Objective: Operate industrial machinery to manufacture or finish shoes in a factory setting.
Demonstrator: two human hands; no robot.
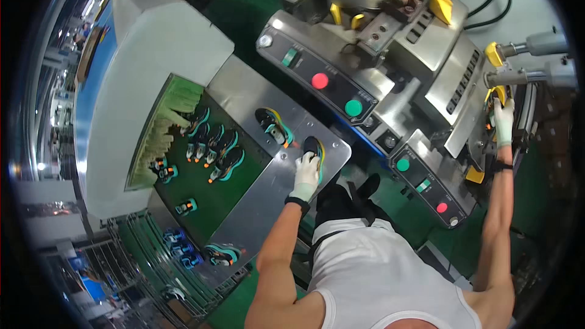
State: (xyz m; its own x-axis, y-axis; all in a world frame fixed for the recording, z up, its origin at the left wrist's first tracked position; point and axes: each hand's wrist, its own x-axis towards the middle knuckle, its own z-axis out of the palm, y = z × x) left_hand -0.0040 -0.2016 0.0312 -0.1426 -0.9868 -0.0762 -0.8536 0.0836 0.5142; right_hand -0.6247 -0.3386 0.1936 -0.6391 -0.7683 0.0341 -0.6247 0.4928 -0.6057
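My left hand (306, 175), in a white glove, grips a dark sneaker (314, 145) with a teal and yellow sole near the end of the metal ledge (244, 88). Another such sneaker (274, 127) lies just beyond it on the same ledge. My right hand (504, 120), also gloved, reaches far out to the right side of a metal pressing machine (439, 73). Its fingers are bent beside a yellow pad (499, 93). A bit of teal and orange shows next to them, but what they hold is largely hidden.
Several sneakers (228, 161) sit on a green conveyor belt (222, 201) coming from a pale tunnel housing (146, 42). One more sneaker (222, 254) rests on the near end of the ledge. Machine panels carry a red button (320, 81) and a green button (353, 108). A wire rack (140, 262) stands lower left.
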